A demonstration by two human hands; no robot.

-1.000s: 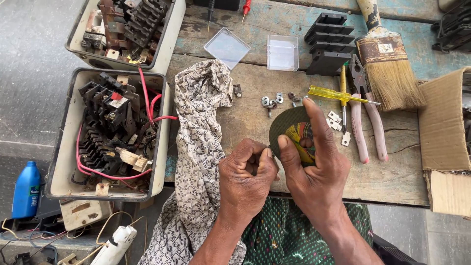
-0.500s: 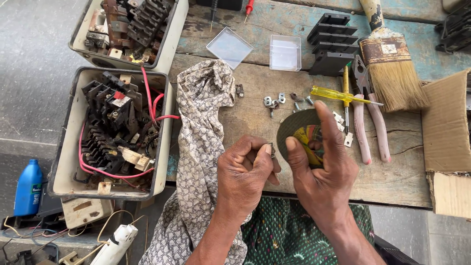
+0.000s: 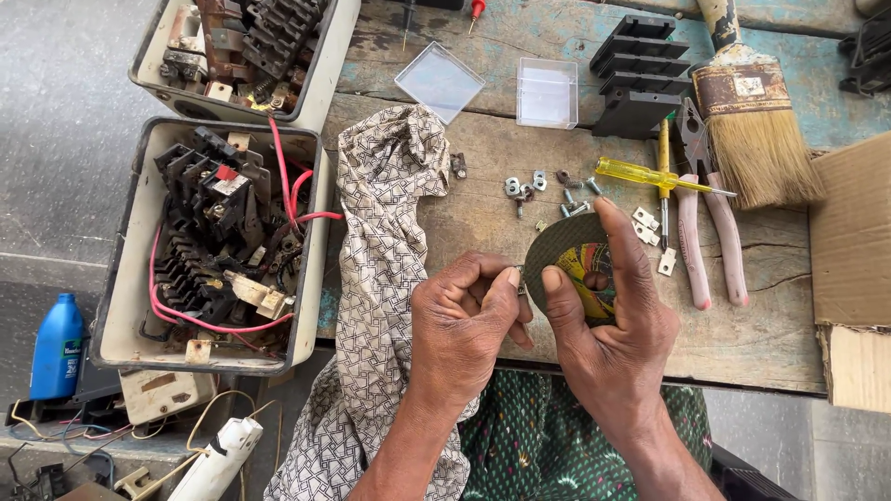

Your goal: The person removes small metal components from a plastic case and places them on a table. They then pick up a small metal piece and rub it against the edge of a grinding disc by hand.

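My right hand grips a round grey abrasive disc with a coloured label, thumb on its left edge and fingers behind its right side. My left hand is curled tight against the disc's left rim, pinching a small metal part that is mostly hidden by the fingers. Both hands hover over the near edge of the wooden workbench. Small screws and metal clips lie scattered just beyond the disc.
A patterned cloth drapes over the bench edge. Left stands an open electrical box with red wires, another box behind. A yellow screwdriver, pliers, paintbrush, black finned block, clear lids, cardboard, blue bottle.
The view has shifted slightly. My right thumb has slid onto the disc's left edge, and my left hand has closed tighter against the rim.
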